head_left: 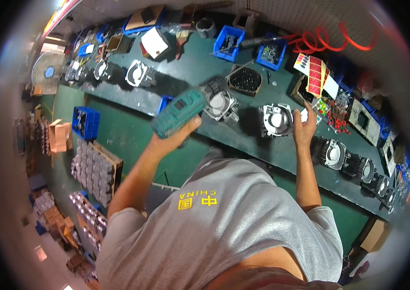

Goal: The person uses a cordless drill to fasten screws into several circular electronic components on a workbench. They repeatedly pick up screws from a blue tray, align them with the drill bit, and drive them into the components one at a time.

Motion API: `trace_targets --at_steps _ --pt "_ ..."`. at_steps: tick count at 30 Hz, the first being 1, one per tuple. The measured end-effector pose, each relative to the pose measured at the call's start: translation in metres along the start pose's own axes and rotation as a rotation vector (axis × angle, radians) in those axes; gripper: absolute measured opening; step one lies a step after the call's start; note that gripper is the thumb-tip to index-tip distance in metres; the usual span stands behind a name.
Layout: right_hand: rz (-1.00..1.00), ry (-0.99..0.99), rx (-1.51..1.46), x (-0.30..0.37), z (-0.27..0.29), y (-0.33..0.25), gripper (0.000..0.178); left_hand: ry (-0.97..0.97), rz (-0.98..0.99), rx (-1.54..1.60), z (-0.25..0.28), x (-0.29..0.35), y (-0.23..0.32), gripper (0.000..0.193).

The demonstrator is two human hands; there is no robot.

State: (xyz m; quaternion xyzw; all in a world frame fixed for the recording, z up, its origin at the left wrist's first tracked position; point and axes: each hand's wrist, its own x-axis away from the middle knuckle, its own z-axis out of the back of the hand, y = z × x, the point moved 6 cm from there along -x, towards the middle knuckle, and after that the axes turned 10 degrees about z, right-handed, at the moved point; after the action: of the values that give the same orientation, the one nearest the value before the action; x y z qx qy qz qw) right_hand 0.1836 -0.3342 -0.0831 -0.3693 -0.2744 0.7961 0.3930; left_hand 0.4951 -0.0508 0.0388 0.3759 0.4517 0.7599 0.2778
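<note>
My left hand (182, 131) is wrapped round a green and black power drill (181, 112). The drill's long thin bit points up and right, above a cast metal housing (220, 105) on the bench. Just beside the right rim of a second metal housing (277, 120) is my right hand (305, 126), its thumb and forefinger apart. A small white patch shows between those fingers; I cannot tell whether they touch it. Both housings have their round openings facing up. A cardboard box of small black screws (245, 79) sits behind them.
Blue bins of small parts (228, 42) stand at the bench's back, under a coiled red air hose (330, 43). More metal housings (334, 153) line the right side; others (138, 73) sit at left. Red and yellow label sheets (316, 77) lie at back right.
</note>
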Motion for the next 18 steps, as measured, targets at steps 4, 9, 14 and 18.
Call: trace_targets --at_steps 4,9,14,18 --pt "-0.049 0.066 -0.131 -0.004 -0.024 -0.034 0.034 -0.007 -0.027 0.081 0.02 0.02 -0.063 0.021" --pt "0.12 -0.017 -0.034 -0.01 -0.073 -0.111 0.03 -0.109 -0.001 0.211 0.056 0.023 -0.101 0.025" --pt "0.124 -0.084 -0.098 0.001 -0.116 -0.148 0.021 -0.126 0.031 0.156 0.094 0.025 -0.12 0.025" --pt "0.112 -0.125 -0.062 0.011 -0.121 -0.155 0.023 -0.102 -0.055 0.163 0.106 0.028 -0.109 0.029"
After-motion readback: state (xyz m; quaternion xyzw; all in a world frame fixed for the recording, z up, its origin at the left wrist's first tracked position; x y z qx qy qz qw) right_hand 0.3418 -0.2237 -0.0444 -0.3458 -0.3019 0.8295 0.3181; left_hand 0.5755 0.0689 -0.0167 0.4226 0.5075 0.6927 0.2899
